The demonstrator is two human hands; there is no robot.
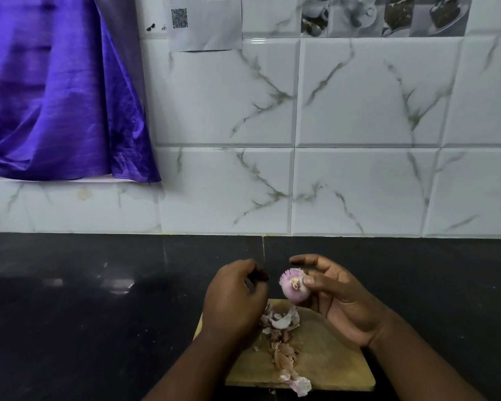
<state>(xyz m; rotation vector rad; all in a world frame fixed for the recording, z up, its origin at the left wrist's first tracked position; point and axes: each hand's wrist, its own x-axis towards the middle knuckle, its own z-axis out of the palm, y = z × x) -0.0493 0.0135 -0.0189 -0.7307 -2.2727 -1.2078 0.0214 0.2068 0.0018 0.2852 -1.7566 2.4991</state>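
Note:
A small peeled pink onion is held above the wooden cutting board. My right hand grips it between thumb and fingers, root end facing me. My left hand hovers just left of the onion with fingers curled inward; whether a scrap of dark skin sits at its fingertips I cannot tell. Dry onion peels lie scattered along the board's middle, down to its front edge.
The board sits on a black polished countertop. A white marble-pattern tiled wall rises behind it. A purple curtain hangs at the upper left, and a paper with a QR code is stuck on the wall.

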